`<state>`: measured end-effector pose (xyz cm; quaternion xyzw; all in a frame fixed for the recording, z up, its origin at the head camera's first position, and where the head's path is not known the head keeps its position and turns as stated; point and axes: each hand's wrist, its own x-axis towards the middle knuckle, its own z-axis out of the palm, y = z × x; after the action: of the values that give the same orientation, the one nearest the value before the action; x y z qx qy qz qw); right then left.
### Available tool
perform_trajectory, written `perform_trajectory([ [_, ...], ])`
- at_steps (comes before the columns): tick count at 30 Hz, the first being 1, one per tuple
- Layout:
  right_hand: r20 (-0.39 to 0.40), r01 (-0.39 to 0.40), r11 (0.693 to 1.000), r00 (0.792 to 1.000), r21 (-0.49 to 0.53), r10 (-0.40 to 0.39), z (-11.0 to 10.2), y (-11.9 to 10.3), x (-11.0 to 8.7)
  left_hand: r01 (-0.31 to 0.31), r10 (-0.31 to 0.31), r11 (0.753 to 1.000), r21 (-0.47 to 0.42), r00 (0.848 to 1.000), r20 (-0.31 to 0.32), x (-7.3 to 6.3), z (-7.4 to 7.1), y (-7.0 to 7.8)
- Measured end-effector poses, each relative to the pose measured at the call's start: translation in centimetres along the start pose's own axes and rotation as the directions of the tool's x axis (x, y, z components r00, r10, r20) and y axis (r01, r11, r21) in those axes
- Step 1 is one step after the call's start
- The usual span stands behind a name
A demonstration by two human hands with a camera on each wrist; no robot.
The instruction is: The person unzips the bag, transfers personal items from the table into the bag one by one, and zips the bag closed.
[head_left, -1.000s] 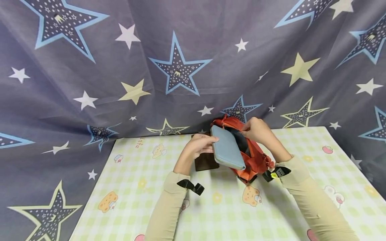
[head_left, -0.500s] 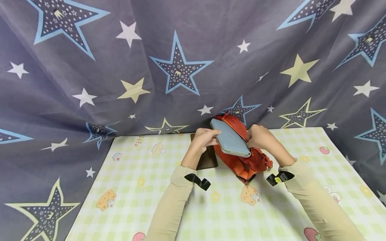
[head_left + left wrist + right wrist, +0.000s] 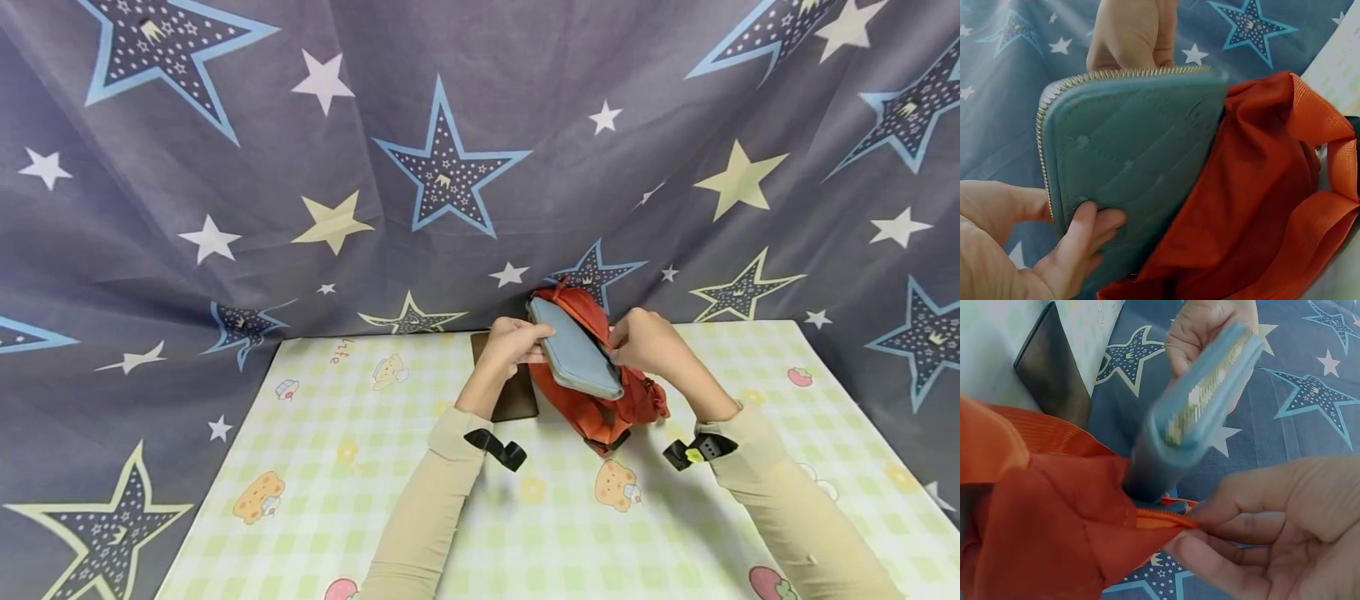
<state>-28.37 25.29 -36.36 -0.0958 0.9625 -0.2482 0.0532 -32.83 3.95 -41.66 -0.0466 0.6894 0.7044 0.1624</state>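
The light-blue zip wallet (image 3: 576, 350) stood tilted in the mouth of the orange-red bag (image 3: 1254, 169), its lower side tucked behind the fabric and most of its quilted face outside; how deep it reached could not be told. Its gold zipper (image 3: 1039, 140) ran round the rounded corner and along the exposed edges. The bag's orange-trimmed rim lay close against the wallet, leaving little slack around it. The bag sat near the table's far edge, with the star-patterned curtain (image 3: 540, 50) rising just behind. Towards the person and to the left, the checked tablecloth (image 3: 337, 533) gave the wider room; a flat dark-brown item (image 3: 517, 398) lay close by the bag's left side, partly under the left forearm in the head view.

The left hand (image 3: 513, 346) pinched the wallet by its left edge, thumb on one side and fingers curled on the other. The right hand (image 3: 648, 342) was bent down over the bag, thumb and fingers pinching the zippered rim and drawing it into a point. Both forearms came in from the near side in beige sleeves (image 3: 420, 508), angled towards each other, with a black strap at each wrist.
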Motion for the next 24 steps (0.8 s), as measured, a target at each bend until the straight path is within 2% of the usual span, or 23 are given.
perform_trajectory([
  [5, -0.019, 0.036, 0.999, 0.999, 0.012, -0.035, 0.3, -0.1, -0.1, 0.014, -0.015, 0.999, 0.042, 1.000, 0.024, 0.0, 0.3, 0.2],
  [9, -0.026, 0.057, 0.998, 0.998, 0.006, -0.056, 0.6, -0.2, -0.1, 0.016, -0.015, 0.999, 0.049, 1.000, -0.024, 0.5, 0.8, -0.2],
  [14, -0.045, 0.068, 0.998, 0.997, 0.003, -0.068, 0.9, 0.1, -0.2, -0.005, 0.015, 0.993, 0.114, 0.995, -0.094, 0.5, 1.1, -0.4],
  [21, 0.024, -0.019, 0.999, 1.000, -0.049, 0.021, 0.9, 0.8, -0.8, -0.057, 0.084, 0.987, 0.150, 0.981, -0.177, -0.3, 1.8, -0.3],
  [24, 0.026, -0.044, 0.999, 0.999, -0.025, 0.045, 1.0, 1.1, -0.9, -0.096, 0.122, 0.983, 0.155, 0.979, -0.162, -0.8, 2.3, -0.7],
])
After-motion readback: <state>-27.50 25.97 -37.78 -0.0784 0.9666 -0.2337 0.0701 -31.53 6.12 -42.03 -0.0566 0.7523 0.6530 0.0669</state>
